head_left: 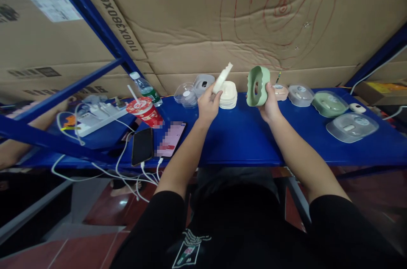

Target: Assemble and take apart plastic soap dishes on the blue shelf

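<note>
My left hand (209,101) is closed on a cream plastic piece (224,77), thin and tilted up, with a notched top end. Right beside that hand stands a stack of cream plastic pieces (228,98) with rounded corners. In my right hand (271,107) is a green plastic cover (257,78), held upright with its hollow, wavy-edged side facing left and an oval hole in its wall. The two held pieces are apart. Clear lids (186,95) and a greyish translucent piece (203,85) lie left of the stack.
On the right are a pink box (281,92), clear-lidded boxes (300,96), a green one (330,103) and another clear lid (352,127). At left stand a bottle (146,90), a red cup (145,112), two phones (142,147), cables and a power strip (101,120). Another person's arm (34,124) shows far left.
</note>
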`<state>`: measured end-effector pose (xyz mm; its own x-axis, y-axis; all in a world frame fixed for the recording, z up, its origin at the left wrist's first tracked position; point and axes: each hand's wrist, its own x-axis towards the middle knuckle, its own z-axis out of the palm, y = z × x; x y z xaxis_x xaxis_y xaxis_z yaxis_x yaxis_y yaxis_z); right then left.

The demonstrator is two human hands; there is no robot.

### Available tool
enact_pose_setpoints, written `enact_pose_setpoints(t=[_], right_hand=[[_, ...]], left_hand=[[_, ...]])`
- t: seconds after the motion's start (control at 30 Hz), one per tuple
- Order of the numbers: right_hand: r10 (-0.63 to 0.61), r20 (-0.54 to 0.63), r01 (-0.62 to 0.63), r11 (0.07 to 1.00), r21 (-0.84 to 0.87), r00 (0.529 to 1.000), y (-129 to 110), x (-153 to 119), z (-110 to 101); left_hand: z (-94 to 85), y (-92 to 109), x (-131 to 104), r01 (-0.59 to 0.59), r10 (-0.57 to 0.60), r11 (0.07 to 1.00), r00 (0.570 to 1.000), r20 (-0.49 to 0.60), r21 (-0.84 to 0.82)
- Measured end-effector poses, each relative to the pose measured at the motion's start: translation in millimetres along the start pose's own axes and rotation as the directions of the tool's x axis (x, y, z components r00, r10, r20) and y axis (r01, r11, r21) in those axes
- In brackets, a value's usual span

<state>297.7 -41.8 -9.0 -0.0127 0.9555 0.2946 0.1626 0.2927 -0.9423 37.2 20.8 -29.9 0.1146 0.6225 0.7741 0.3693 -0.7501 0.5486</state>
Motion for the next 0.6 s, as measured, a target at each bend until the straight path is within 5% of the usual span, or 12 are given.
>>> enact_pose_setpoints(t=[0.13,0.3,0.43,0.6], right_hand=[[-0.023,-0.024,0.023,1.0,-0.015,0.999,0.1,0.2,-0.8],[-0.033,-0.106,0.036,0.999,0.029,0.994,6.0,4.4,12.6],[-0.037,-0.095,0.039,0.999,0.011,0.995,7.7,6.3,20.8],[-0.039,-0.064,0.036,0.999,-0.038,0.997,9.0,6.5,24.2]], left_hand=[[6.7,-12.1,17.0,-0.191,0.154,0.976,0.947,0.283,0.107],[24.1,-28.2,20.4,-0.246,0.079,0.935,0.846,0.527,0.256],[27.2,-25.0,14.7,-0.251,0.039,0.906,0.852,0.522,0.342],[29.9,-17.9,10.0,-0.157,-0.014,0.901,0.921,0.39,0.404]])
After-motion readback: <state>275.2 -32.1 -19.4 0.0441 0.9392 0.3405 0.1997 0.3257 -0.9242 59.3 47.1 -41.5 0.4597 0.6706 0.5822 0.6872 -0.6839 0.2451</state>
